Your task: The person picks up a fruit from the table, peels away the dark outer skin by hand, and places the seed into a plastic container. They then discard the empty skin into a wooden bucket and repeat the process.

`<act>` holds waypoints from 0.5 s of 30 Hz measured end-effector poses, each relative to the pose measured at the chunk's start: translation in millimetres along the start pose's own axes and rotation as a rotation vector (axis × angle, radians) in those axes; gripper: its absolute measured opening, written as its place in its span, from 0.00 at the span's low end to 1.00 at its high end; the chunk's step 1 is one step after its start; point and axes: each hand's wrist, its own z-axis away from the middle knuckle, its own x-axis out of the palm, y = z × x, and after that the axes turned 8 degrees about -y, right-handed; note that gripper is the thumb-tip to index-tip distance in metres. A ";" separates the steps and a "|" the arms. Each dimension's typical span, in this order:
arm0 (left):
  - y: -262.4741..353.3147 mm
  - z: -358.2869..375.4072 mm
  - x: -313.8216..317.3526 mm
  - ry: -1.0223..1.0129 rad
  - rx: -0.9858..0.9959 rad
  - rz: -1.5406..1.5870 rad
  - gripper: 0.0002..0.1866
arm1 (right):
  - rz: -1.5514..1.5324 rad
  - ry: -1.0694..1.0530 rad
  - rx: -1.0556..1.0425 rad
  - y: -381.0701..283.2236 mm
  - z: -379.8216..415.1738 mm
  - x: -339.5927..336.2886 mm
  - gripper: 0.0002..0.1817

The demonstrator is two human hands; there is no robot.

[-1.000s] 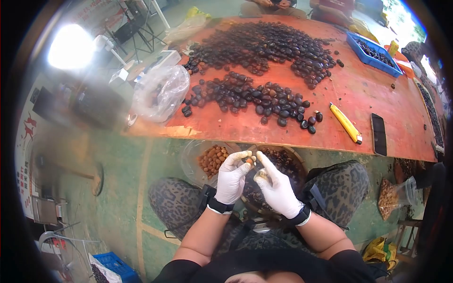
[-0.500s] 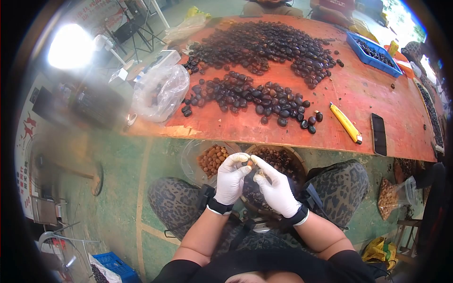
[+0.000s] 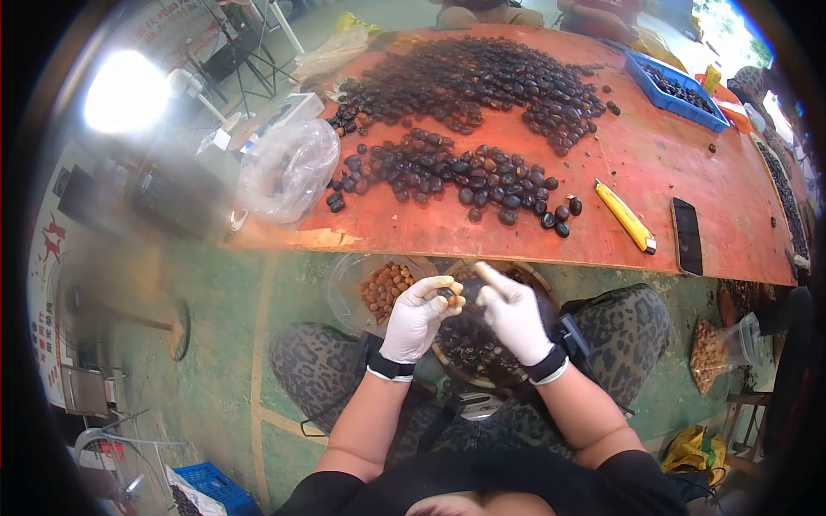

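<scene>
In white gloves, my two hands are above my lap, just in front of the table edge. My left hand (image 3: 411, 328) pinches a nut (image 3: 446, 294) between thumb and fingers; dark shell and a lighter brown patch show on it. My right hand (image 3: 516, 325) is apart from the nut, its index finger stretched out and the other fingers bent, slightly smeared by motion. Below both hands stands a round basket (image 3: 544, 297) with dark shell pieces (image 3: 469, 340). Beside it, on the left, a clear plastic tub (image 3: 341, 303) holds light brown shelled nuts (image 3: 385, 291).
The red table (image 3: 379, 228) carries heaps of dark nuts (image 3: 482, 77), a yellow utility knife (image 3: 625, 217), a phone (image 3: 687, 236), a plastic bag (image 3: 288, 172) and a blue tray (image 3: 680, 90). People sit at its far side. A bag of light nuts (image 3: 708, 357) stands at right.
My right hand has come away from the nut, moving right, and its index finger has straightened. The nut stays in my left hand. The whole view has shifted slightly.
</scene>
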 end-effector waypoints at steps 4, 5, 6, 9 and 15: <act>3.8 -3.3 13.8 0.114 -0.021 -0.072 0.15 | 0.190 0.014 -0.051 0.1 4.8 -4.0 0.24; 1.5 -4.3 12.0 0.134 -0.004 -0.090 0.15 | 0.271 -0.032 -0.073 1.7 8.9 -1.6 0.24; 0.3 -4.1 10.6 0.155 0.008 -0.109 0.14 | 0.349 -0.045 -0.110 -0.9 12.6 3.3 0.24; 0.0 0.1 9.1 0.143 -0.038 -0.126 0.14 | 0.471 0.023 -0.278 -10.8 16.4 19.6 0.21; 3.1 1.0 7.1 0.009 -0.116 -0.106 0.14 | 0.500 -0.031 -0.246 -2.3 1.5 6.1 0.12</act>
